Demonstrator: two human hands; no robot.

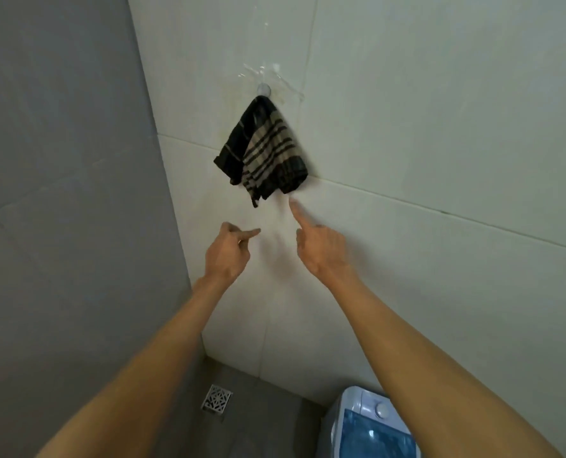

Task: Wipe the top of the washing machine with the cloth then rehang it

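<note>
Cloth (262,150) on hook (263,89), just above right hand (321,247) fingers (295,211)

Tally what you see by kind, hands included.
Hands: 2, left hand and right hand
Cloths: 1, striped cloth on the hook
Hooks: 1
Washing machines: 1, washing machine
Floor drains: 1, floor drain
Total: 6

Grey floor (258,408) with metal drain grate (217,398), washing machine (371,424) standing in its corner
</note>
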